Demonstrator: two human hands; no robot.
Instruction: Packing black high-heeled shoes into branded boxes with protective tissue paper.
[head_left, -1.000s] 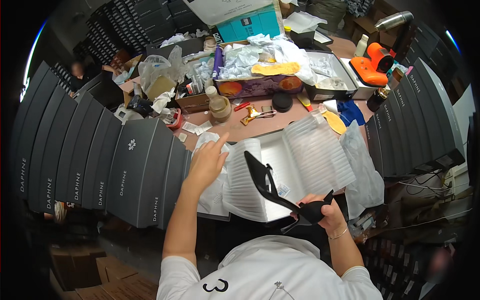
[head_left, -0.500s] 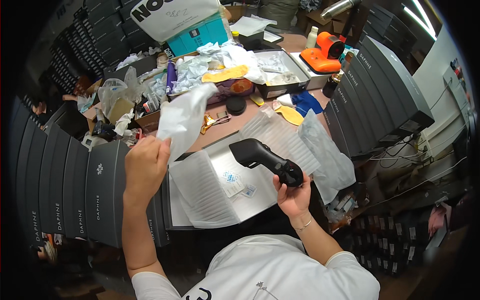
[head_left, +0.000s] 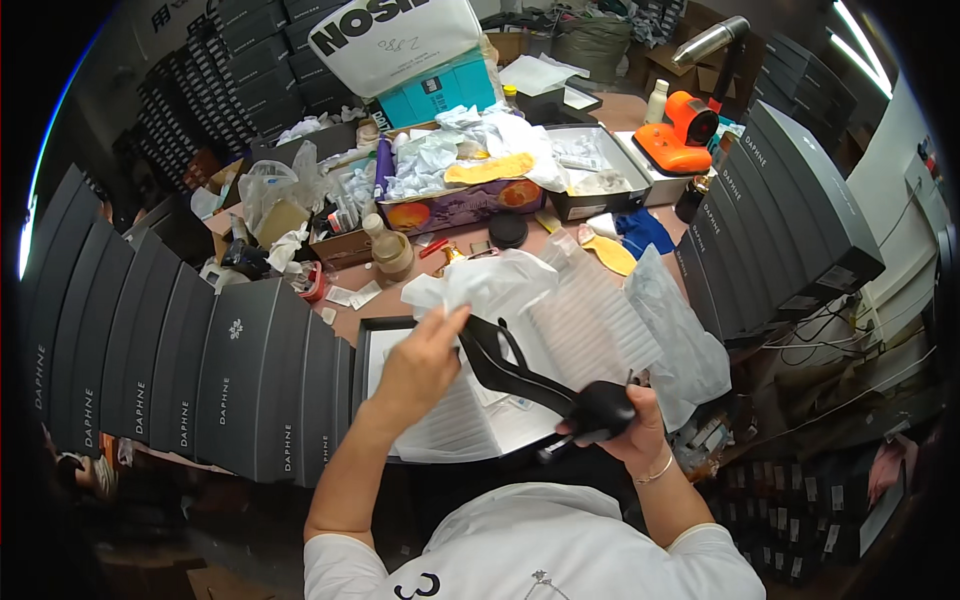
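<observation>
My right hand [head_left: 635, 432] grips a black shoe [head_left: 530, 385] by its rounded dark end, a thin heel-like piece jutting below. The shoe's other end reaches up and left to my left hand [head_left: 425, 355], whose fingers pinch a sheet of white tissue paper [head_left: 495, 280]. Whether the left fingers also touch the shoe I cannot tell. Beneath both hands lies an open shoebox [head_left: 366, 375] with a light inside. White ribbed foam sheet [head_left: 450, 425] covers its near left part, and another foam sheet [head_left: 600, 320] spreads at its far right.
Stacked dark grey shoeboxes [head_left: 250, 370] line the left, and more shoeboxes [head_left: 780, 220] lean at the right. Behind are a fruit-printed carton [head_left: 450, 208] full of crumpled paper, a black round lid [head_left: 508, 230], a glass jar [head_left: 392, 255] and an orange device [head_left: 675, 150].
My left hand has brought the tissue paper down and right to the shoe. In my right hand the shoe has turned and dropped lower. The view has shifted too.
</observation>
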